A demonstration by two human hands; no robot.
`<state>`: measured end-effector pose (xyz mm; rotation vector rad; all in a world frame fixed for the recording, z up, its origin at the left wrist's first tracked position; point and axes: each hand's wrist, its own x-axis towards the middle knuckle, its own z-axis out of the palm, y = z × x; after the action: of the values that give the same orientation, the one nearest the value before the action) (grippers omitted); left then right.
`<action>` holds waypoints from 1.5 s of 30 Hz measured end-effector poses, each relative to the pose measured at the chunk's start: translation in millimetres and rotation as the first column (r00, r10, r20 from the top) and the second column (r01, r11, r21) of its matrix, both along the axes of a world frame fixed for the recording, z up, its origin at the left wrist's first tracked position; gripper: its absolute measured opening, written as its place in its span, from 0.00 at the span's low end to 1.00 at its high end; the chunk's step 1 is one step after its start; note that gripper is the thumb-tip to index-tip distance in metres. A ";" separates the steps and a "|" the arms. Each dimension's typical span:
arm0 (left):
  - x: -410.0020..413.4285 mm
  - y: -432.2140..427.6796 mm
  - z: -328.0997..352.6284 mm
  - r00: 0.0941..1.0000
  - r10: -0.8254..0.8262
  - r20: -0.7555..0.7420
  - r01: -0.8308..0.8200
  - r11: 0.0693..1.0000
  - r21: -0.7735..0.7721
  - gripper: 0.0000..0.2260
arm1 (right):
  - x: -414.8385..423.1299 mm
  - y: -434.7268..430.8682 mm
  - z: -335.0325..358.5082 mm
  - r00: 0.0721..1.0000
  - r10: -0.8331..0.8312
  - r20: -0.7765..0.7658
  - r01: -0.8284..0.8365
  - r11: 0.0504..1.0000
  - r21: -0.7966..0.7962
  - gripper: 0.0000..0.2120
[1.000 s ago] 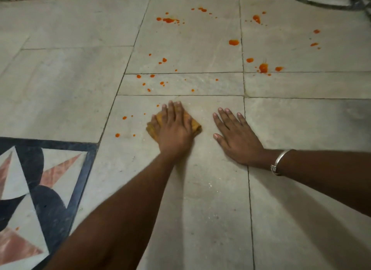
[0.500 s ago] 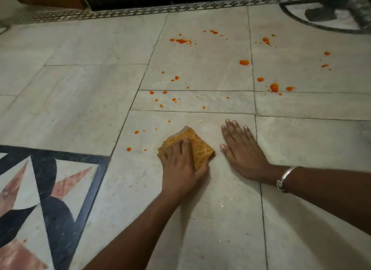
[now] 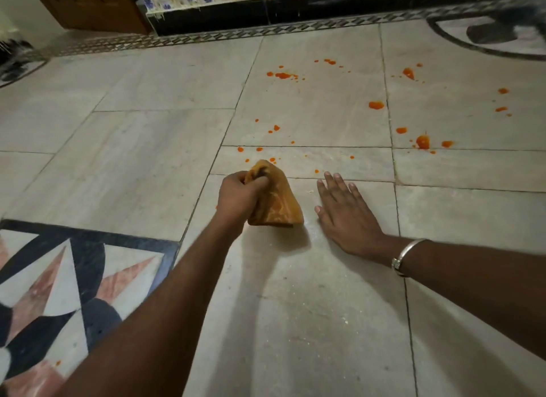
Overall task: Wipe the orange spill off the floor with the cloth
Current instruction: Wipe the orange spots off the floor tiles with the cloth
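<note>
Fingers of your left hand (image 3: pixel 240 197) curl tight round the bunched top of the cloth (image 3: pixel 277 201). The cloth hangs from that grip, its long axis slanting down and to the right, back toward you. Whether its lower edge touches the floor (image 3: pixel 295 308) cannot be told, though a shadow lies under it. Your right hand (image 3: pixel 344 216) lies flat just beside the cloth, fingers straight and spread on the tile, holding nothing, a bangle (image 3: pixel 406 253) at the wrist. The spill (image 3: pixel 373 105) lies ahead of the grip, away from you. Its nearest drops (image 3: pixel 258 149) dot the narrow tile just beyond the cloth's top, and your left hand is the nearer one to them. Bigger blots (image 3: pixel 422 142) sit well apart, ahead and to the right, past your right fingertips. That braced hand looks likely to stand in the way of a sweep toward them. Most of the wiping appears left to do. To the left, a dark inlay (image 3: pixel 59 278) carries one stray speck (image 3: pixel 58 362), and a door (image 3: pixel 88 6) stands far ahead.
</note>
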<state>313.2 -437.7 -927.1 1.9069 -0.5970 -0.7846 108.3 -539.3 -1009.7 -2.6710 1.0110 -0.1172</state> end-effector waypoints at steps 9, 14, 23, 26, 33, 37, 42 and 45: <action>20.4 14.1 -45.6 0.713 -0.042 0.700 -0.070 0.989 0.131 0.23 | 18.2 10.9 -21.8 0.989 0.096 -0.112 -0.093 0.995 0.033 0.34; -7.5 -7.1 -89.6 0.486 -0.572 0.661 0.210 0.811 0.547 0.29 | 32.2 6.5 -22.4 0.987 0.110 -0.118 -0.113 0.994 -0.013 0.33; 31.9 -0.7 -93.6 0.517 -0.676 0.524 0.230 0.700 0.676 0.34 | 47.8 12.4 -21.8 1.000 0.001 -0.020 -0.003 0.998 -0.063 0.31; 19.4 10.1 -91.2 0.343 -0.794 0.501 0.357 0.604 0.712 0.34 | 49.7 13.7 -20.0 0.999 -0.014 -0.031 0.011 0.997 -0.076 0.31; 43.9 -24.6 -94.9 0.518 -0.577 0.632 0.157 0.790 0.593 0.31 | 50.0 11.0 -29.9 0.999 -0.028 -0.037 0.024 0.995 -0.094 0.31; 0.2 6.5 -105.5 0.573 -0.458 0.680 0.037 0.843 0.536 0.33 | 71.0 24.7 -19.9 0.989 -0.150 -0.006 0.150 0.988 -0.018 0.30; 24.5 -4.2 -97.7 0.421 -0.606 0.675 0.230 0.791 0.567 0.33 | 81.8 42.9 -26.1 0.969 -0.246 0.033 0.248 0.966 -0.073 0.29; 64.6 14.1 -98.3 0.511 -0.533 0.674 0.111 0.819 0.563 0.33 | 78.6 39.8 -23.9 0.973 -0.232 0.018 0.233 0.971 -0.056 0.30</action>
<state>377.9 -423.6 -1025.5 2.6373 -1.5204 -0.1883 186.8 -499.5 -1033.6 -2.5891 1.3336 -0.2118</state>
